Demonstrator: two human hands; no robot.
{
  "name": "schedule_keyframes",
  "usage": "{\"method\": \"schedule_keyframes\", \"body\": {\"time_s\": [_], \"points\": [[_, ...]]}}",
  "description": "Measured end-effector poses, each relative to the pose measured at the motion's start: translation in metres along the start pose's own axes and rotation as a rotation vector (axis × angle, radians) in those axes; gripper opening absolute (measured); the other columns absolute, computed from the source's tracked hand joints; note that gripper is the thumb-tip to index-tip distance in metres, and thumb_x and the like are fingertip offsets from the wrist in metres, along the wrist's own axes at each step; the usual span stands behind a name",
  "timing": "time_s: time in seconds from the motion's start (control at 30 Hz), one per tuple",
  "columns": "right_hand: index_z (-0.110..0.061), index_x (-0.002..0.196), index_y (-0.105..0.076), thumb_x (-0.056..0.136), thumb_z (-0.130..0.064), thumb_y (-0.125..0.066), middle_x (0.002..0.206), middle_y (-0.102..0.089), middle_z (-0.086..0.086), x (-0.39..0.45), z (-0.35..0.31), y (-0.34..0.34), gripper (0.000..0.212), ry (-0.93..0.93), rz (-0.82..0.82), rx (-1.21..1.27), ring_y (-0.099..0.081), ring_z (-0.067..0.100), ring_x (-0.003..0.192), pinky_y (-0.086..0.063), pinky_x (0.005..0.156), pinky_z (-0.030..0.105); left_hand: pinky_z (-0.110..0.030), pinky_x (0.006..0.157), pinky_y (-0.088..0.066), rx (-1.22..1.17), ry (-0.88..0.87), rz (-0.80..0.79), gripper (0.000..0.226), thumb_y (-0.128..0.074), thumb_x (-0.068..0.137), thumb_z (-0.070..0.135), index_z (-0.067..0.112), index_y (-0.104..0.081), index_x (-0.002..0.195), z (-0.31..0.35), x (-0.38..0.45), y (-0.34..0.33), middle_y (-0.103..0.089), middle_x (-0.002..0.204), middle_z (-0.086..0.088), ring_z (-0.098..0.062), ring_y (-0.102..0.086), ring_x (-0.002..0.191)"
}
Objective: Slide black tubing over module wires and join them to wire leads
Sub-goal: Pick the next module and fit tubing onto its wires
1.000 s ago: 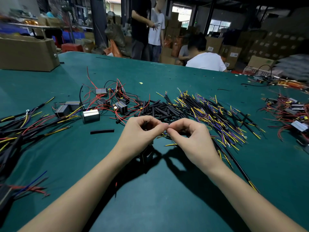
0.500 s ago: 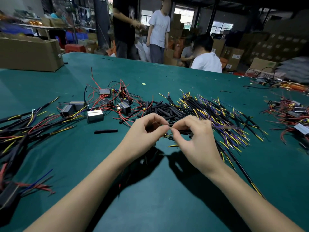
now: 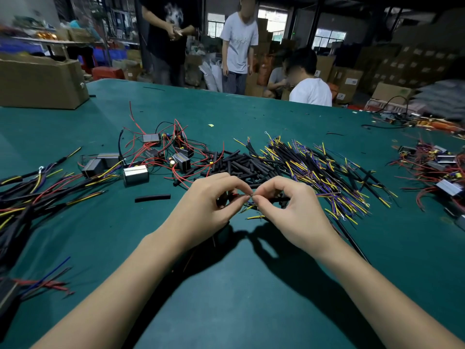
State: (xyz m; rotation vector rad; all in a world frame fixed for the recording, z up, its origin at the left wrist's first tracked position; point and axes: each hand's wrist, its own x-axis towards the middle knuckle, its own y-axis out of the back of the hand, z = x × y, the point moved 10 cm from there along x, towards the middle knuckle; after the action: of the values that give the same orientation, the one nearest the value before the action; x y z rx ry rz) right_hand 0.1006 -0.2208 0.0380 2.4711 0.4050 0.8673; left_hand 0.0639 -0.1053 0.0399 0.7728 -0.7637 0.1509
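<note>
Both forearms come in from the bottom corners and meet in the middle. Left hand (image 3: 206, 205) and right hand (image 3: 289, 207) are each pinching with curled thumb and forefinger, tips nearly touching each other.

— Feed check, head view. What's the light like?

— Even overhead light on the green surface (image 3: 251, 311), no glare off it. My hands throw dark, fairly sharp shadows toward the camera, pooled under the left hand (image 3: 203, 210) and right hand (image 3: 292, 210). Background reads dim; the windows (image 3: 327, 36) at the far wall are blown out white.

— Sharpness?

— Centre is crisp: I can separate single strands in the pile of wire leads (image 3: 327, 170). Left edge smears, and the wire bundle (image 3: 15, 210) there goes soft. The upper left corner is motion-blurred.

— Distortion?

— Strong wide-angle bowing: the surface's far edge curves, and the cardboard box (image 3: 42, 81) leans.
</note>
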Motion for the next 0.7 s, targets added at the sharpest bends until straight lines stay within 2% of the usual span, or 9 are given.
{"method": "schedule_keyframes", "body": {"time_s": [0.1,0.17,0.3,0.33,0.4,0.43,0.5,0.57,0.7], "points": [[-0.025,0.073,-0.065,0.082,-0.009,-0.070,0.070,-0.064,-0.015,-0.002,-0.001,-0.001,0.019,0.022,-0.013,-0.050,-0.060,0.003,0.071,-0.045,0.080,0.030,-0.025,0.063,-0.042,0.023,0.001,-0.028,0.004,-0.068,0.086,0.013,0.011,-0.071,0.086,0.000,0.000,-0.001,-0.061,0.074,0.001,-0.010,-0.053,0.068],[-0.022,0.076,-0.066,0.083,-0.013,-0.070,0.075,-0.063,-0.014,-0.003,-0.009,-0.002,0.012,0.109,-0.011,-0.188,-0.060,0.006,0.077,-0.041,0.085,0.042,-0.025,0.065,-0.043,0.011,0.040,-0.032,0.003,-0.068,0.087,0.012,0.011,-0.069,0.084,-0.003,-0.001,-0.002,-0.061,0.075,0.003,-0.011,-0.055,0.070],[-0.016,0.075,-0.063,0.086,-0.014,-0.064,0.075,-0.061,-0.007,-0.011,-0.036,-0.006,0.011,0.388,0.104,-0.677,-0.059,0.021,0.075,-0.032,0.077,0.039,-0.013,0.060,-0.036,-0.143,0.293,-0.107,0.012,-0.065,0.089,0.014,0.017,-0.067,0.078,-0.021,-0.002,-0.014,-0.060,0.069,0.010,-0.004,-0.051,0.063],[-0.015,0.073,-0.062,0.087,-0.013,-0.061,0.074,-0.061,-0.004,-0.015,-0.043,-0.007,0.014,0.453,0.154,-0.766,-0.059,0.023,0.073,-0.032,0.076,0.039,-0.012,0.057,-0.033,-0.240,0.395,-0.149,0.014,-0.064,0.089,0.016,0.019,-0.067,0.076,-0.029,-0.004,-0.018,-0.059,0.063,0.012,-0.002,-0.047,0.056],[-0.014,0.071,-0.063,0.089,-0.011,-0.058,0.074,-0.062,-0.003,-0.019,-0.053,-0.009,0.019,0.537,0.230,-0.845,-0.060,0.024,0.071,-0.031,0.075,0.039,-0.019,0.060,-0.030,-0.443,0.589,-0.221,0.014,-0.064,0.089,0.020,0.020,-0.069,0.076,-0.042,-0.011,-0.026,-0.056,0.062,0.012,-0.008,-0.042,0.061],[-0.014,0.072,-0.063,0.089,-0.012,-0.058,0.074,-0.062,-0.003,-0.019,-0.054,-0.009,0.019,0.543,0.242,-0.835,-0.060,0.024,0.072,-0.030,0.075,0.038,-0.023,0.063,-0.030,-0.502,0.641,-0.233,0.013,-0.065,0.088,0.023,0.020,-0.071,0.077,-0.046,-0.014,-0.026,-0.057,0.066,0.009,-0.011,-0.042,0.067],[-0.016,0.075,-0.064,0.087,-0.013,-0.061,0.076,-0.062,-0.005,-0.015,-0.049,-0.008,0.013,0.474,0.194,-0.732,-0.061,0.022,0.075,-0.030,0.077,0.038,-0.018,0.063,-0.033,-0.522,0.614,-0.199,0.011,-0.066,0.088,0.021,0.018,-0.072,0.079,-0.045,-0.014,-0.022,-0.059,0.066,0.010,-0.008,-0.045,0.064],[-0.019,0.079,-0.064,0.084,-0.016,-0.063,0.079,-0.061,-0.010,-0.008,-0.032,-0.006,0.006,0.329,0.089,-0.544,-0.059,0.017,0.080,-0.030,0.079,0.038,-0.011,0.060,-0.038,-0.412,0.470,-0.148,0.006,-0.068,0.086,0.014,0.014,-0.073,0.082,-0.034,-0.009,-0.017,-0.063,0.063,0.012,0.001,-0.050,0.058],[-0.023,0.078,-0.065,0.084,-0.010,-0.068,0.076,-0.062,-0.013,-0.002,-0.004,-0.006,0.015,0.103,-0.051,-0.189,-0.058,0.005,0.076,-0.039,0.079,0.033,-0.020,0.072,-0.049,-0.164,0.218,-0.065,0.006,-0.074,0.079,0.006,0.011,-0.071,0.081,-0.017,-0.003,-0.010,-0.069,0.077,0.001,-0.005,-0.061,0.071]]}}
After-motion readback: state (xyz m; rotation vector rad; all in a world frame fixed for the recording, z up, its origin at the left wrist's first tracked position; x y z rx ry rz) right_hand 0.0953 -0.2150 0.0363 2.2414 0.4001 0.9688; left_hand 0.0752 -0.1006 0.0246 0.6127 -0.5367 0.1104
